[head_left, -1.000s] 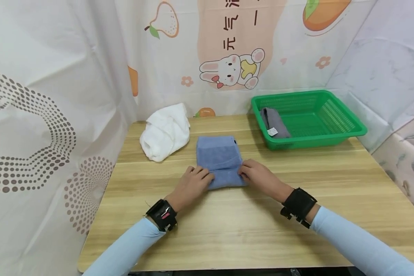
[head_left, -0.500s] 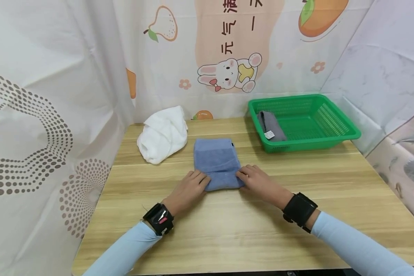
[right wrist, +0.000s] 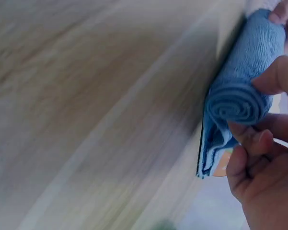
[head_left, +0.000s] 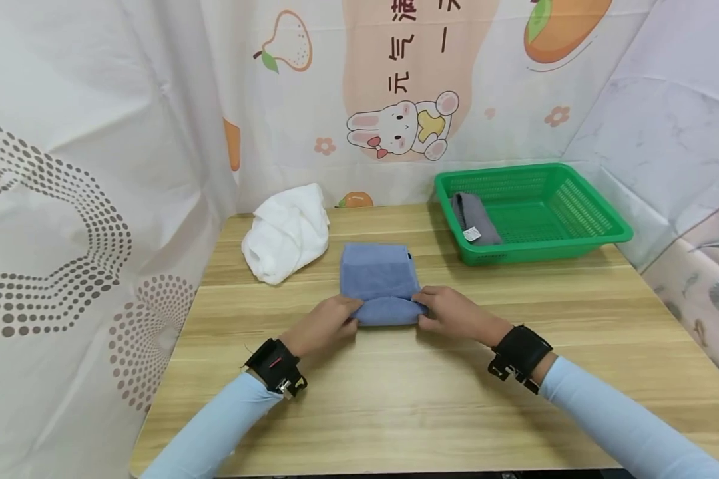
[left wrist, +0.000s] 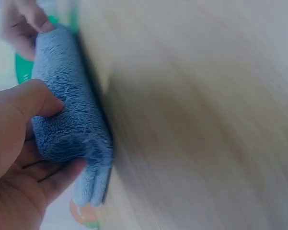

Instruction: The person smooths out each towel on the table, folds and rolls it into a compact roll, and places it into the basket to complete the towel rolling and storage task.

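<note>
Left hand [head_left: 326,321], right hand [head_left: 452,314] grip rolled blue towel [head_left: 380,286]; white label [head_left: 471,233] on grey cloth [head_left: 473,218] unreadable.

Showing blue: towel [head_left: 379,283] between left hand [head_left: 323,322] and right hand [head_left: 455,314]. Showing white: bundled cloth [head_left: 285,233] beyond left hand. Showing green: basket [head_left: 593,234] beyond right hand, grey cloth [head_left: 475,218] inside. Showing pale wood grain: worktop [head_left: 395,392].

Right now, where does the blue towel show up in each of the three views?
Head: blue towel lies mid-table, its near end rolled between the left hand and right hand.
Left wrist: the roll fills the left side, in the left hand's grip.
Right wrist: upper right, the roll's spiral end visible.
Shared landmark: the wooden table.
</note>
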Available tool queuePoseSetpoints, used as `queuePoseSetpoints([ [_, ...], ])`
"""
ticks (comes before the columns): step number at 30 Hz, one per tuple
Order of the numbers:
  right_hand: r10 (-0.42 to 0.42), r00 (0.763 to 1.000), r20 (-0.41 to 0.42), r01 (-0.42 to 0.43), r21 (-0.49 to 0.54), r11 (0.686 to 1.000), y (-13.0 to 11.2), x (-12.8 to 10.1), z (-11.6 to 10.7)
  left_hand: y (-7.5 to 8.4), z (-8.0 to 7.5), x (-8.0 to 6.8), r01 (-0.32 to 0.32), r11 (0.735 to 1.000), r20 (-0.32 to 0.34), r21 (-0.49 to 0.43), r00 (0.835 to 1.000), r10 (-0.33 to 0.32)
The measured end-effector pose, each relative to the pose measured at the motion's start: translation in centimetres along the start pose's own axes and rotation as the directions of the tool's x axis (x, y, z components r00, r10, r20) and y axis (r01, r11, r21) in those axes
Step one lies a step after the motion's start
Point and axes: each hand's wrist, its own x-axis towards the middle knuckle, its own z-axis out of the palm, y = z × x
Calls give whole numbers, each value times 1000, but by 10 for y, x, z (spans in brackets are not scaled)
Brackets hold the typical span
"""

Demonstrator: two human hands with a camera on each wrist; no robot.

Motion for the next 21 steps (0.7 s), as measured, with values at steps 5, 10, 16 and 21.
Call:
queuePoseSetpoints([
  [5,68,995,78,-80,165,983,3,0,-4,-5,-4,2,97,979,94,-178,992,-81],
  [10,206,966,153,-243,282,928,6,2,-5,-6,-3,-2,187,940,70,-285,982,-174],
  [16,284,942,179,-334,396,856,7,5,-4,-2,7,-5,157,976,-158,-153,971,-180],
  [21,274,946,172,-322,407,855,3,6,-4,0,8,-5,82,996,-265,33,962,-71],
])
